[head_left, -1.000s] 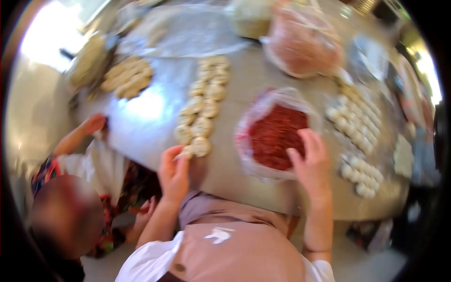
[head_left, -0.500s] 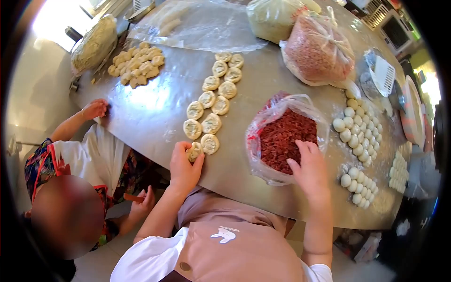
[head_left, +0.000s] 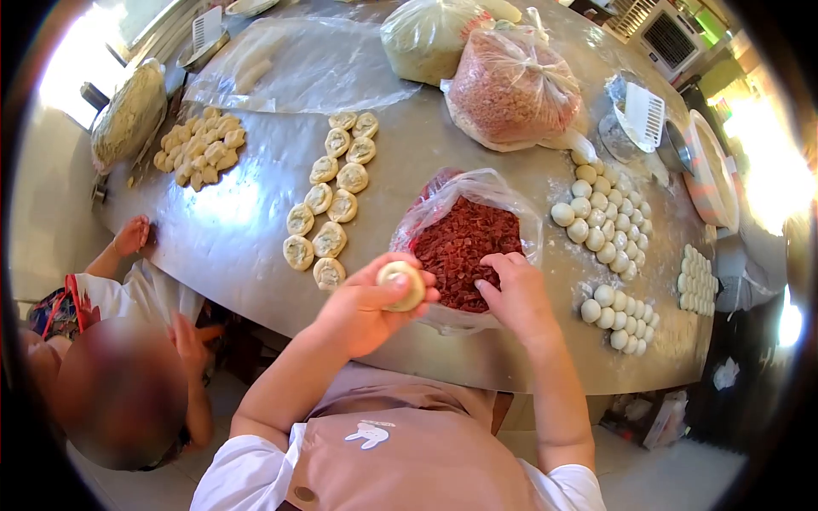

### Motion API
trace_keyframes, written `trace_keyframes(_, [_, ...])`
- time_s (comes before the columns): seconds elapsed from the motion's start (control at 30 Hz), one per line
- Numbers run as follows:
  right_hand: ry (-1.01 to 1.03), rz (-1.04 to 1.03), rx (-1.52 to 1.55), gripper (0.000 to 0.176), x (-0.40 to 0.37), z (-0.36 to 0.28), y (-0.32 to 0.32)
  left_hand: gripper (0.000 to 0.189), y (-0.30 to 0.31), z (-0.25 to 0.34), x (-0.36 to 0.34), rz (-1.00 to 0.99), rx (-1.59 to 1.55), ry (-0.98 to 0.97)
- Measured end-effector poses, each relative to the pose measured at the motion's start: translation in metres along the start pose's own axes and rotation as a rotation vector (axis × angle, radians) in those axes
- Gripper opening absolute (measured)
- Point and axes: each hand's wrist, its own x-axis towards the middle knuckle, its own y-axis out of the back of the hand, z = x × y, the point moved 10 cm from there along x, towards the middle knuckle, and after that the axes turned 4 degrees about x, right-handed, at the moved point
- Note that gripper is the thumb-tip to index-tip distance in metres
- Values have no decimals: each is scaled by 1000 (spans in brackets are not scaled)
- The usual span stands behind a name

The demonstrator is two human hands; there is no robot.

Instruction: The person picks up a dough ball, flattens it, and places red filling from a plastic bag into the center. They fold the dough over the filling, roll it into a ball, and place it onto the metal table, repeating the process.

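My left hand [head_left: 362,311] is closed around a round, pale dough piece [head_left: 400,286], raised just left of the open plastic bag. That clear bag [head_left: 532,230] is full of dark red, crumbly filling [head_left: 464,243]. At its right side my right hand [head_left: 515,294] reaches in, fingers and thumb curled at the filling with a small gap between them; the exact fingertip contact is partly hidden. Left of the bag, two rows of filled, flattened dough rounds [head_left: 342,206] run away from me, their tops pleated.
Floured dough balls [head_left: 607,217] lie in groups at the right. A knotted bag of pinkish crumbly stuff [head_left: 511,89] stands behind the filling. Far left are small dough lumps [head_left: 200,149]. A co-worker's hand [head_left: 132,235] rests at the table's left edge.
My left hand has picked up the nearest dough round from the row and carried it right, up beside the bag. My right hand stays at the filling, thumb and fingers nearer together. The view has shifted.
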Motion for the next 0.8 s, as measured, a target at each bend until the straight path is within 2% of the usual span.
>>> trace_keyframes(0.1, [-20, 49, 74, 25, -1, 14, 13, 20, -25, -24, 28, -78, 158, 110])
trace_keyframes(0.17, [-58, 102, 173, 24, -1, 20, 27, 20, -29, -34, 48, -30, 194, 108])
trace_keyframes(0.27, [-276, 135, 495, 25, -6, 24, 40, 18, -31, -42, 66, 24, 178, 72])
trace_keyframes(0.33, [-132, 154, 541, 27, -2, 8, 46, 19, -34, -47, 73, 74, 72, 58])
trace_keyframes(0.43, [-17, 98, 497, 30, 4, -33, 46, 27, -42, -54, 91, -152, -113, 16])
trace_keyframes(0.53, [154, 185, 320, 33, 1, -43, 44, 30, -43, -50, 80, -34, -51, -4])
trace_keyframes(0.67, [29, 151, 565, 31, 3, -29, 34, 29, -31, -42, 80, 77, -54, -40])
trace_keyframes(0.8, [14, 155, 563, 32, 0, -31, 30, 26, -37, -48, 82, 23, 47, -46])
